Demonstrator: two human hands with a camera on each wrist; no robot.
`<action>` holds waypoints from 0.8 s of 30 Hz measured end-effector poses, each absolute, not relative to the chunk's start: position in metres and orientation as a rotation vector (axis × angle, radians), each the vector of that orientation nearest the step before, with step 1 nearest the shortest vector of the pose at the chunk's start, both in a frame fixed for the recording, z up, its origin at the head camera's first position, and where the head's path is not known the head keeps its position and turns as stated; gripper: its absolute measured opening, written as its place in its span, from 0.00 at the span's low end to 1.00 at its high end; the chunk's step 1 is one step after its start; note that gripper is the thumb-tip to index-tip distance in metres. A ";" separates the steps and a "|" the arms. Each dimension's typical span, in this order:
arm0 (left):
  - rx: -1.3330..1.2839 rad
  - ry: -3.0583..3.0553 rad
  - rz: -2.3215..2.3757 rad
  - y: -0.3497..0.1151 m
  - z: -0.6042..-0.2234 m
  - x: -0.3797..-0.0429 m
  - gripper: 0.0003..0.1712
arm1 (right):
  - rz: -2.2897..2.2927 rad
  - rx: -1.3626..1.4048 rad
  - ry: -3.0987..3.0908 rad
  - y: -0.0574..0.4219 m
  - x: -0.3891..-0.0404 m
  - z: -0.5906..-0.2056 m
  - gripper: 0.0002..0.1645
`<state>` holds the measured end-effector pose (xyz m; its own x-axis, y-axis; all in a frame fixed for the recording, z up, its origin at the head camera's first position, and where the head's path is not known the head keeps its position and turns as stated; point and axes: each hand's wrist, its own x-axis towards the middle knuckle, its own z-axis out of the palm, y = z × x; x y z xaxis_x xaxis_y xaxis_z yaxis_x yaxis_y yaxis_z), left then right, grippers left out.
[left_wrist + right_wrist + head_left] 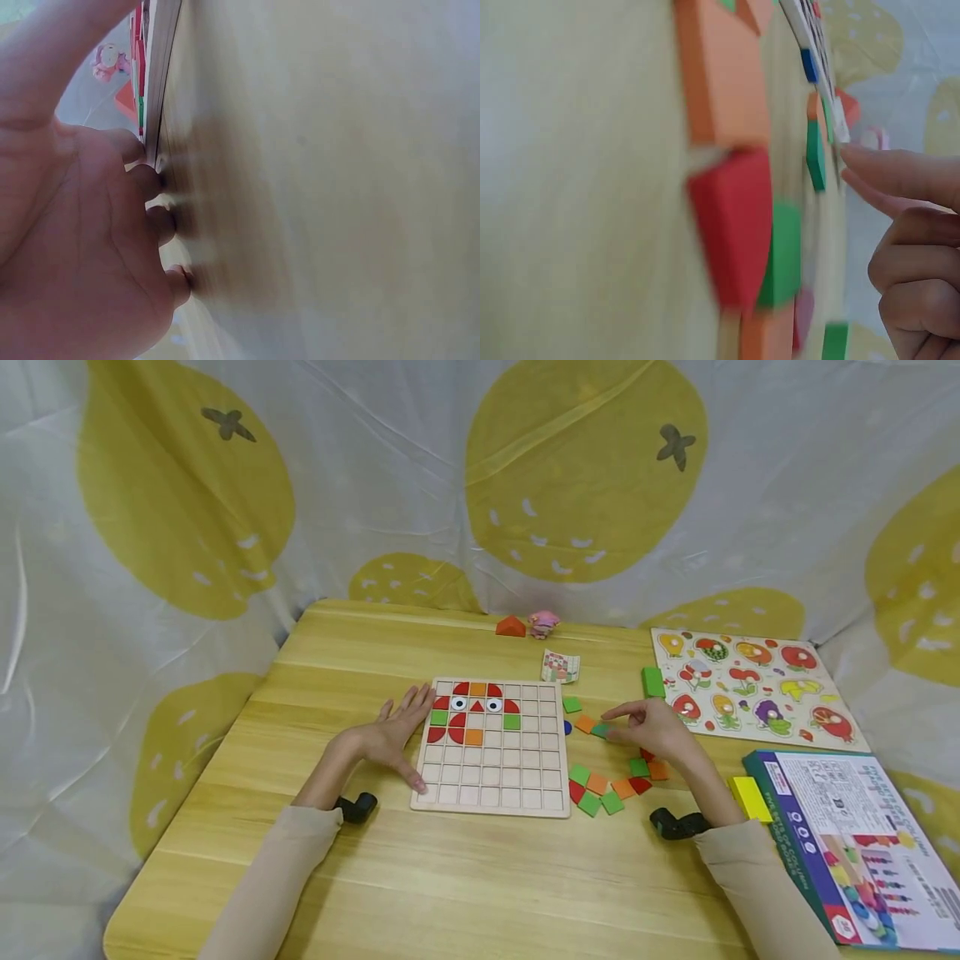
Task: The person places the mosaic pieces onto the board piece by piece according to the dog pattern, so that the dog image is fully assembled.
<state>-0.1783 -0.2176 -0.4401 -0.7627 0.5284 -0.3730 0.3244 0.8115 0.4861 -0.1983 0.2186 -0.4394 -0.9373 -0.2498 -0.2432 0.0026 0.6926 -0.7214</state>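
Observation:
A wooden grid board (493, 777) lies on the table, its upper left part holding red, orange and green tiles and two eye tiles (458, 703). My left hand (392, 739) is spread along the board's left edge, the thumb at the lower left corner. In the left wrist view its palm shows, fingertips against the table. My right hand (651, 727) hovers right of the board, index finger and thumb reaching toward a teal-green tile (600, 730). No tile shows between those two fingers in the right wrist view; the other fingers (919, 259) are curled in.
Loose tiles (589, 803) lie right of the board. Behind it are a small pattern card (561, 667), a red-orange triangular block (511, 627) and a pink figurine (543, 623). A fruit puzzle board (757, 681), a green block (653, 682), a yellow block (750, 799) and a box (862, 843) occupy the right side.

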 end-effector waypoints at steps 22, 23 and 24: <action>0.639 2.492 0.550 -0.218 -0.441 -0.179 0.87 | -1.059 -0.182 2.518 0.269 -0.182 -0.444 0.17; 0.641 2.492 0.549 -0.218 -0.441 -0.179 0.87 | -1.054 -0.216 2.511 0.268 -0.183 -0.443 0.18; 0.642 2.493 0.548 -0.217 -0.441 -0.179 0.87 | -1.047 -0.249 2.507 0.267 -0.184 -0.443 0.19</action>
<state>-0.1793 -0.2175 -0.4410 -0.7616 0.5344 -0.3665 0.3315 0.8073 0.4883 -0.1842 0.2668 -0.4427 -0.8998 -0.3148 -0.3022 -0.0064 0.7020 -0.7121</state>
